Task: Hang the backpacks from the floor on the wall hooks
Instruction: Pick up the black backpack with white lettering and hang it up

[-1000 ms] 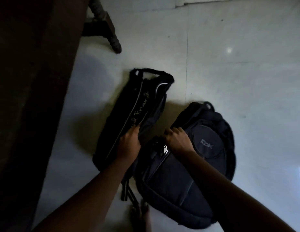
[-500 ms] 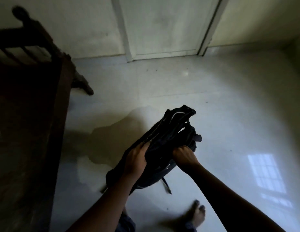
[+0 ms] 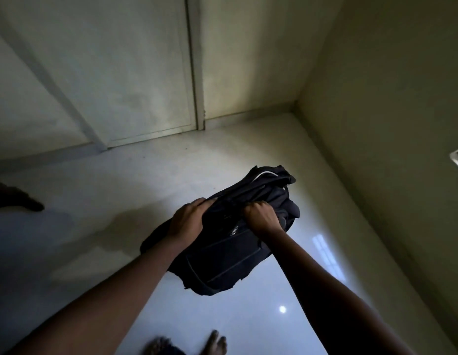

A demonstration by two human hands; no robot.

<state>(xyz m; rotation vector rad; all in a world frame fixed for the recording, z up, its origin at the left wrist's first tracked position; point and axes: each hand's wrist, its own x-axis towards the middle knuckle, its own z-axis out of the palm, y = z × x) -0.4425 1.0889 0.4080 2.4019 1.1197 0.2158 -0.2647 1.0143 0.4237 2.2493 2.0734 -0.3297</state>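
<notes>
Now both backpacks (image 3: 230,242) are off the floor (image 3: 120,190), bunched together; left hand (image 3: 188,217) & right hand (image 3: 261,216) clenched on them. Pickup done; no hooks visible yet.

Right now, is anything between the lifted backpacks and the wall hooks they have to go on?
Cannot tell: no hooks show. Both hands, left and right, grip the dark backpacks above bare floor; nothing stands between them and the corner walls.
</notes>
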